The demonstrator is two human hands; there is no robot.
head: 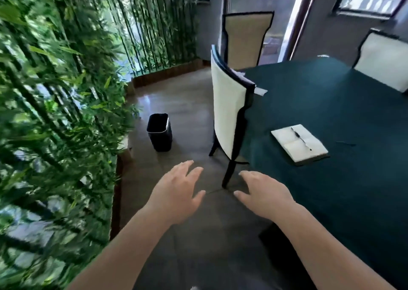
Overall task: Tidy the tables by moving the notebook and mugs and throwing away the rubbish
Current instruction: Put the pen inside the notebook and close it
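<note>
An open white notebook (pixel 299 143) with a dark pen along its fold lies on the teal-covered table (pixel 344 104) at the right. A small black bin (pixel 160 132) stands on the grey floor, left of the nearest chair. My left hand (pixel 176 196) and my right hand (pixel 266 196) are both held out over the floor, fingers spread, holding nothing. The right hand is just short of the table's near edge. A small pale item (pixel 260 91) shows on the table behind the chair back. No mugs are in view.
A white chair with dark trim (pixel 229 113) is pushed against the table's left side; two more chairs (pixel 247 35) stand at the far side. A bamboo hedge (pixel 55 113) in wooden planters lines the left. Open floor runs between hedge and table.
</note>
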